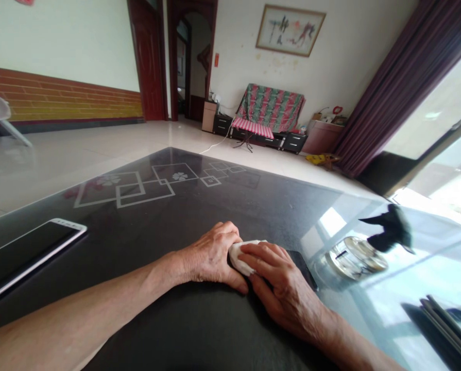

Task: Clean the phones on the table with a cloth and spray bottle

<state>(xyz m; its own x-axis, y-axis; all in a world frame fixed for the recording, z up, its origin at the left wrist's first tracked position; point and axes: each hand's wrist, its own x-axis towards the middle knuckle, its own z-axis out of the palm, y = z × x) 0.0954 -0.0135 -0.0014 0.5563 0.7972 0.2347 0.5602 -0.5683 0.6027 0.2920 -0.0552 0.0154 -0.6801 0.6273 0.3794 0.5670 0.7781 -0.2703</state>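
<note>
I have my right hand [274, 273] over a white wad [239, 259], fingers curled onto it, so that grip is holding it. My left hand [214, 255] curves against the wad's left side, thumb and fingers parted; I cannot tell whether that grip holds anything. The wad sits between both hands, over the dark surface [168, 232]. A flat black object [303, 265] shows beside my right hand.

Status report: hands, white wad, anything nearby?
Right hand holding white wad. Left hand curled at its left end. Dark flat thing partly behind right hand; white-edged phone off left.
</note>
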